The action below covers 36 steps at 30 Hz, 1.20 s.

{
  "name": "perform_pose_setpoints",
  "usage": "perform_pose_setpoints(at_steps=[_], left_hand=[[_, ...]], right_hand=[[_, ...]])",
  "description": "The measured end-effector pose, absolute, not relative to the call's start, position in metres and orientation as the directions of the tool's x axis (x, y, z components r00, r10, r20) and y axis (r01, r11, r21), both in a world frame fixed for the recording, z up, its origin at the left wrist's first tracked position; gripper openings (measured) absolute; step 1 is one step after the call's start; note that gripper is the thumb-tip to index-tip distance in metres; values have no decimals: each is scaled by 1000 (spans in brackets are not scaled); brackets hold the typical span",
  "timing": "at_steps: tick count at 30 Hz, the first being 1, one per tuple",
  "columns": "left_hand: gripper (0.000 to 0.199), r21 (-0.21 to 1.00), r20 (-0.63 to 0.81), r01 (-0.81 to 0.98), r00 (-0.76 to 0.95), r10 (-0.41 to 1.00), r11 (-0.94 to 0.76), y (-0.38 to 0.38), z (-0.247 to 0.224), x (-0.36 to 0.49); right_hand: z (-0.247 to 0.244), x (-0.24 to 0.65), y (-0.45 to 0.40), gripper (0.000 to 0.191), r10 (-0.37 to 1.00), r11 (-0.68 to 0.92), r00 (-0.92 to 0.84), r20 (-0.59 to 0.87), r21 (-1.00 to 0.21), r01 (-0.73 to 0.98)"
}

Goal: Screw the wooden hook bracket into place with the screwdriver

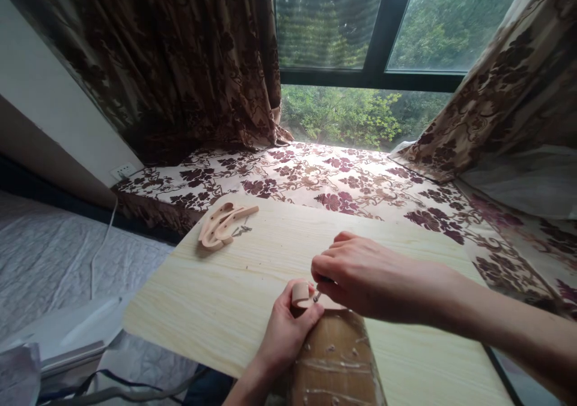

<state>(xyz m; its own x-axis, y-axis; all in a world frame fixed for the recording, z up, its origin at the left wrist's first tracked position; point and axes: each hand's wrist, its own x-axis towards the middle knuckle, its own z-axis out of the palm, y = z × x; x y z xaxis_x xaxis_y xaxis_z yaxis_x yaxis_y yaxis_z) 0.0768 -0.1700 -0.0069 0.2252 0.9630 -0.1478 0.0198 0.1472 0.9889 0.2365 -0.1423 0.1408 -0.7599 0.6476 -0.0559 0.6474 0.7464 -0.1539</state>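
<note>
My left hand (286, 328) is closed around a pale curved wooden hook (300, 293), its thumb pressed along the near side. The hook lies at the far end of a brown block (336, 358) wrapped in clear plastic. From above, my right hand (354, 273) grips a screwdriver (318, 296); its handle is mostly hidden in the fist, and a short metal part points down at the wooden hook. Whether a screw sits under its tip is too small to tell.
On the light wooden table (189, 310), more curved wooden hooks (216, 231) lie at the far left beside several screws (243, 230). A floral-covered window seat (311, 174) borders the far edge. A bed (54, 249) with a white cable (100, 246) is at left.
</note>
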Motion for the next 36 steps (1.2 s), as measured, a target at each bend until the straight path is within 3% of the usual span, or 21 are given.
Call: perform_pose_setpoints(at_steps=[9,20,26,31,36], left_hand=[[31,977,-186,-55,251,950,205,-171,-13,76],[23,961,-215,-115,267,939,253,-168,-16,75],[18,964,-196,-125,258,946,234,-168,-12,77],[21,960,-206,-131,274,940,249,-169,-13,77],[22,955,-199,-163,271,942,249,-172,-8,78]], right_hand=[[151,233,-142,12,547,820,-828,-122,-122,559],[146,236,-139,14,523,821,-847,-96,-211,531],[146,236,-138,19,552,787,-821,-148,-235,571],[149,223,-139,11,579,776,-784,-222,-146,614],[145,220,-142,8,650,729,-737,-185,-121,674]])
